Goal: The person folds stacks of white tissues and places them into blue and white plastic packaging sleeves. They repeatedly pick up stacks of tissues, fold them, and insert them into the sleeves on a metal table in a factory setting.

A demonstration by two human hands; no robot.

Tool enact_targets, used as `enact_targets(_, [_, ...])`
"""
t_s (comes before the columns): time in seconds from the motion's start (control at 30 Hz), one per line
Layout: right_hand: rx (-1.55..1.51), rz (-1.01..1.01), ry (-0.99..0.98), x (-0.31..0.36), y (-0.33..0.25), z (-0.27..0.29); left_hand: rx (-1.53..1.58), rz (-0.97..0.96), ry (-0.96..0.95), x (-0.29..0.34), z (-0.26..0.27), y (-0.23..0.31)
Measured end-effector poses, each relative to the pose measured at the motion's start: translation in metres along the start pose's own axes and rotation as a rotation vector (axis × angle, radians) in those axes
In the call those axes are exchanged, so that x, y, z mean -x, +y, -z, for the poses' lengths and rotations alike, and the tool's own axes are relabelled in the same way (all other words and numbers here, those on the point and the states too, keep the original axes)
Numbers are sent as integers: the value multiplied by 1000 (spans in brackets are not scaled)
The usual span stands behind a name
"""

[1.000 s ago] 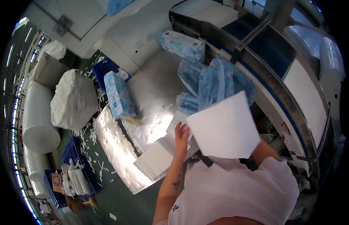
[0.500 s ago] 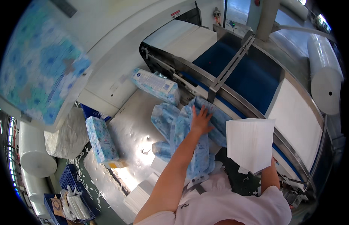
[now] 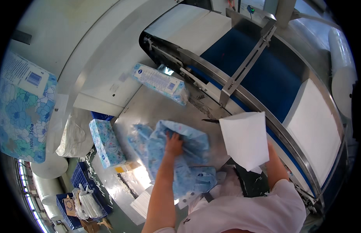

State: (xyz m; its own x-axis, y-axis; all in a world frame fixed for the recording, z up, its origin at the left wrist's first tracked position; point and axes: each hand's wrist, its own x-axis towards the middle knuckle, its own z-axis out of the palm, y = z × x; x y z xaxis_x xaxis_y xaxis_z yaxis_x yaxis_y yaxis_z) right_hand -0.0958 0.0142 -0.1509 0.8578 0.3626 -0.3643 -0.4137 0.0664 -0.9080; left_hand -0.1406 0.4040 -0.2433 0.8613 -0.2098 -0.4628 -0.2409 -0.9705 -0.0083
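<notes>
My left hand (image 3: 174,145) is closed on a crumpled blue floral plastic bag (image 3: 192,141) at the middle of the metal table, its fingertips partly sunk in the film. More blue film lies beneath and toward my body. To the right, a thick stack of white tissue sheets (image 3: 244,139) is held upright by my right hand, whose fingers are hidden behind the stack; only the wrist and forearm show. Two filled blue floral tissue packs, one (image 3: 159,83) at the table's back and one (image 3: 106,143) at its left, lie apart from my hands.
A conveyor with a blue belt (image 3: 252,66) and metal rails runs along the right, carrying white tissue stacks (image 3: 314,128). More white sheets (image 3: 142,202) lie near my left forearm. Blue crates (image 3: 85,180) stand at lower left. A large floral pack (image 3: 25,112) is at far left.
My left hand has drawn the blue bag leftward, away from the conveyor, baring the metal there. The tissue stack in my right hand has shifted slightly left. The view has tilted.
</notes>
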Motion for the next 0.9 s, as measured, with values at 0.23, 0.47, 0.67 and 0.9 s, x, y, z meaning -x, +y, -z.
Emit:
enact_targets(0.23, [17, 207, -322, -122, 22, -78, 388, 317, 288, 34, 23, -52])
enact_targets(0.47, [-20, 254, -408, -191, -2, -102, 1263, 469, 503, -51, 6, 27])
enact_targets(0.67, [-137, -15, -414, -164, -48, -94, 465, -106, 600, -101, -12, 92])
enact_targets(0.9, [-181, -64, -448, -169, -28, -86, 469, -279, 527, -93, -35, 120])
